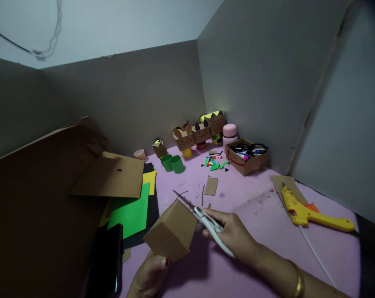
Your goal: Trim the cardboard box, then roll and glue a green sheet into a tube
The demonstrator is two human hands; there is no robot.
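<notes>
A small brown cardboard box [171,229] is held up from below by my left hand [151,271], its thumb against the near side. In my right hand [229,231] are white-handled scissors [210,225], their blades pointing up and left across the box's upper right edge. The blades look closed or nearly so. Just beyond the box, a flat cardboard piece [211,186] and thin strips lie on the pink tabletop [243,207].
At right, a yellow glue gun [308,213] rests partly on cardboard. Behind stand a box of pens [247,161], a pink flask [230,134], green cups [177,164] and several cardboard animal figures [185,140]. Coloured sheets [131,211], a phone [105,260] and large cardboard are left.
</notes>
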